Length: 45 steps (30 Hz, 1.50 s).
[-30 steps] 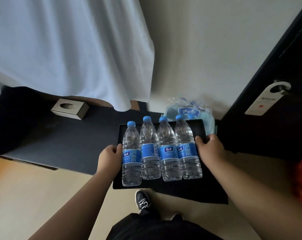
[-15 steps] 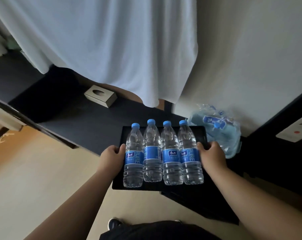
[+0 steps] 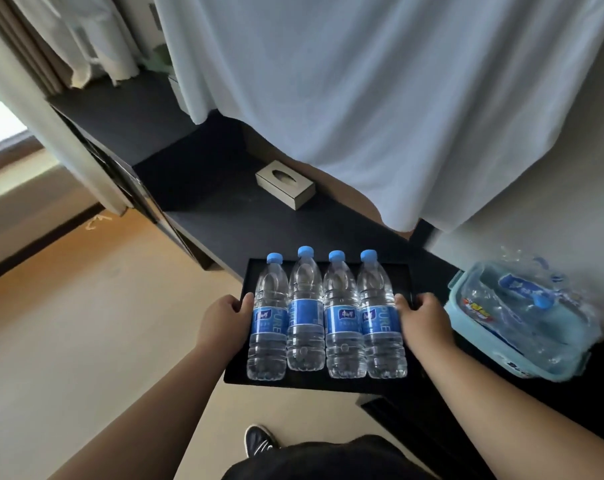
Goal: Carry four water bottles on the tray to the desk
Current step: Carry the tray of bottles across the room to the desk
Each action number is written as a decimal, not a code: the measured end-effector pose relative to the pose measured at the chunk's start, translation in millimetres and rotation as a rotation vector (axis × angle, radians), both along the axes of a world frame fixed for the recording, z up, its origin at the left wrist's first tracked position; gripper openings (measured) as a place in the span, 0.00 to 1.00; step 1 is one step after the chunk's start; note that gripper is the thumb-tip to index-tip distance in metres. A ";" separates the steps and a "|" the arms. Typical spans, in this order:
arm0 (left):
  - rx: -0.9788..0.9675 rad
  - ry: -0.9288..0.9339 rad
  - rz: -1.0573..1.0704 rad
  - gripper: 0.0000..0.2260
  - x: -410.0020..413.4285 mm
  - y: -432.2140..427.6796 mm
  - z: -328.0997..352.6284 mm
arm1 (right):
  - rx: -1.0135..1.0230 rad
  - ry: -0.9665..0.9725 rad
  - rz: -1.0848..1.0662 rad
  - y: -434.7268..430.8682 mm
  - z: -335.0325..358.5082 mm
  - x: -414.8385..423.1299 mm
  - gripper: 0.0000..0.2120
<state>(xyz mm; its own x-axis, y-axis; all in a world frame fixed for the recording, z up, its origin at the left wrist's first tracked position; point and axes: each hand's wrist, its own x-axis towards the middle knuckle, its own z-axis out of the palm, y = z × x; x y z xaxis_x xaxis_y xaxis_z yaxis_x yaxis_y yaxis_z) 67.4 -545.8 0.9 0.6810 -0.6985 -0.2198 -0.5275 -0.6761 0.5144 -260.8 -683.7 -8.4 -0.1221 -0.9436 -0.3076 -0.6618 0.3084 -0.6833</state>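
Several clear water bottles (image 3: 326, 313) with blue caps and blue labels stand upright in a row on a black tray (image 3: 314, 384). My left hand (image 3: 224, 318) grips the tray's left edge, thumb beside the leftmost bottle. My right hand (image 3: 423, 318) grips the right edge the same way. The tray is held in the air, its far end over the near edge of a long dark desk (image 3: 217, 220).
A beige tissue box (image 3: 285, 184) sits on the desk further back. A shrink-wrapped pack of bottles (image 3: 522, 313) lies to the right on a dark surface. A white cloth (image 3: 380, 98) hangs over the desk's back. Wooden floor (image 3: 86, 323) lies left; my shoe (image 3: 259, 439) shows below.
My view has swung left, bringing more of the desk, the tissue box and the floor into sight. Both hands keep their hold on the tray; the bottles stay upright.
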 end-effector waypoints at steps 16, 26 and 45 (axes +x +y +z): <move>-0.070 -0.013 0.253 0.23 198.2 86.3 6.2 | -0.030 0.004 0.269 2.5 8.6 239.7 0.26; -0.076 -0.036 0.435 0.23 268.9 149.6 -1.5 | -0.030 0.017 0.467 14.8 3.9 354.8 0.24; -0.043 -0.001 0.743 0.23 373.7 125.8 -14.6 | 0.038 0.055 0.781 -66.3 1.5 552.7 0.26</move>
<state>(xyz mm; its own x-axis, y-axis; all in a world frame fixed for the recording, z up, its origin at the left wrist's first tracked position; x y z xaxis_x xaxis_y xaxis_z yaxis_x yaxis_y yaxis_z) 441.1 -420.0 -13.7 0.9775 -0.0620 -0.2016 0.0602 -0.8340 0.5484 292.0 -750.0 -6.8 0.5569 -0.7511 -0.3544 -0.7291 -0.2378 -0.6418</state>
